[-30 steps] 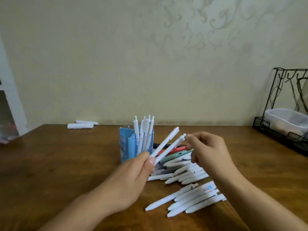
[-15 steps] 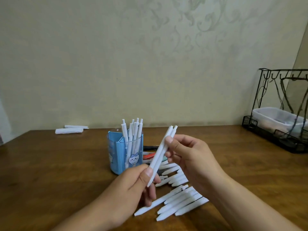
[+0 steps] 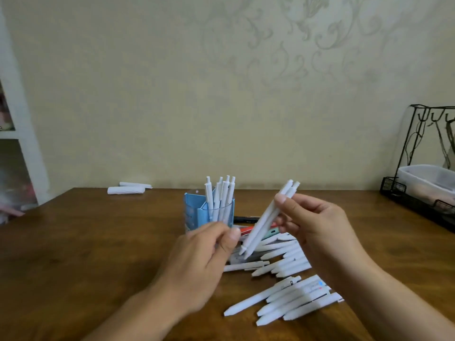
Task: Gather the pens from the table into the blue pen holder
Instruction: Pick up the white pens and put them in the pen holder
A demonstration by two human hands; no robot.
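Right hand (image 3: pixel 317 227): centre right of frame, pinching two white pens (image 3: pixel 267 219), tilted, tips down, above the loose pens (image 3: pixel 283 286). Left hand (image 3: pixel 204 252): centre, fingers curled, blurred; grip cannot be told. Blue pen holder (image 3: pixel 197 212): centre, upright, several white pens inside, just behind the left hand. Surface (image 3: pixel 86 242): bare wood at left; wire rack (image 3: pixel 418 193) at right edge; white rolls (image 3: pixel 125 189) by far edge.

Right hand (image 3: pixel 312 225) pinches two white pens (image 3: pixel 267 219) beside the holder (image 3: pixel 197 212); left hand (image 3: pixel 204 257) hovers empty, fingers curled.
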